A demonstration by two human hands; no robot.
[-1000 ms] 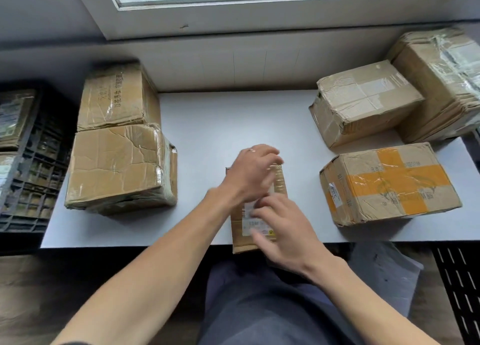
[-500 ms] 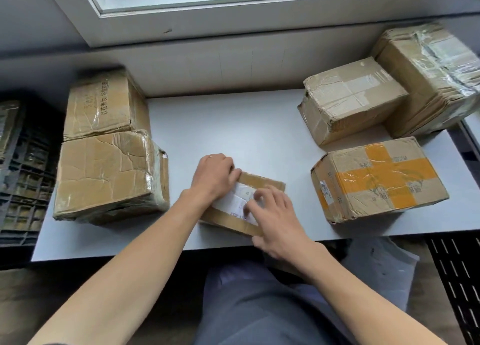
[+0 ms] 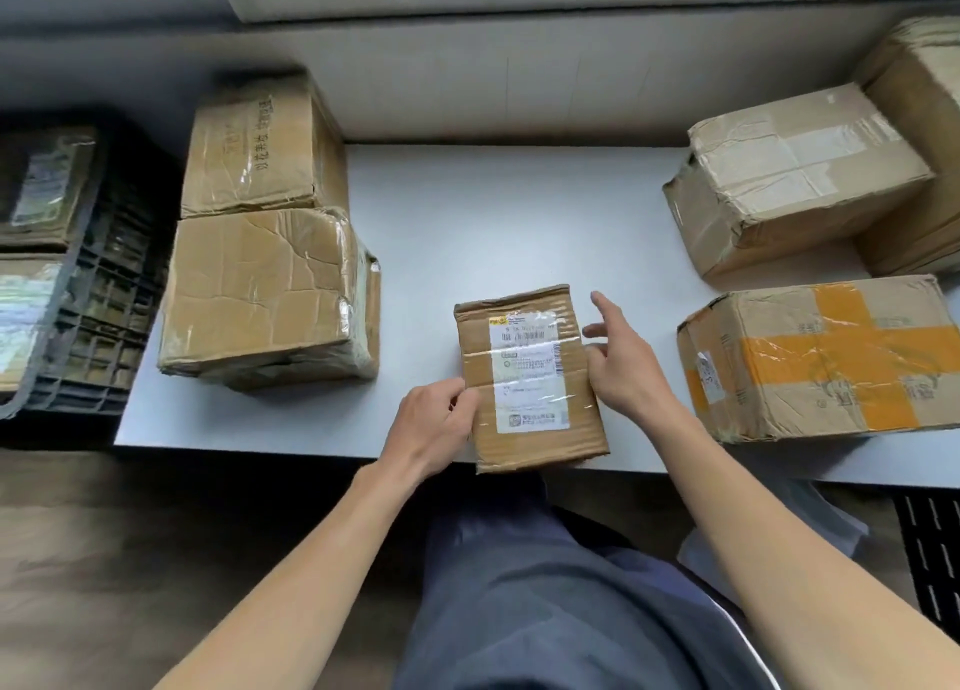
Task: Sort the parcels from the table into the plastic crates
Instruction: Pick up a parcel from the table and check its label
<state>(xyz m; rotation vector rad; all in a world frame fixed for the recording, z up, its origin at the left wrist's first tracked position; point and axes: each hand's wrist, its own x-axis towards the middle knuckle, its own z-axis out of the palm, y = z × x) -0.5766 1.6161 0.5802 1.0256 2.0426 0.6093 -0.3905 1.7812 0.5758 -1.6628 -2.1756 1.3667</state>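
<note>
The small parcel (image 3: 530,377) has swung from askew to square, label up, just left of the orange-taped box (image 3: 821,357). My left hand (image 3: 436,424) pinches its near corner and my right hand (image 3: 623,367) rests open-fingered against its side. With the label readable, I judge choosing a crate comes next.

Brown small parcel (image 3: 530,377) with white label, orange-cross-taped box (image 3: 826,359), black crate (image 3: 98,300), grey table (image 3: 498,211)

Here's the white table (image 3: 519,222), carrying a printed box (image 3: 260,154) far left with a crumpled box (image 3: 265,294) hard against it on the near side, a small labelled parcel (image 3: 530,377) at the near edge in the middle, an orange-taped box (image 3: 831,357) near right and a pale-taped box (image 3: 795,180) far right beyond it.
</note>
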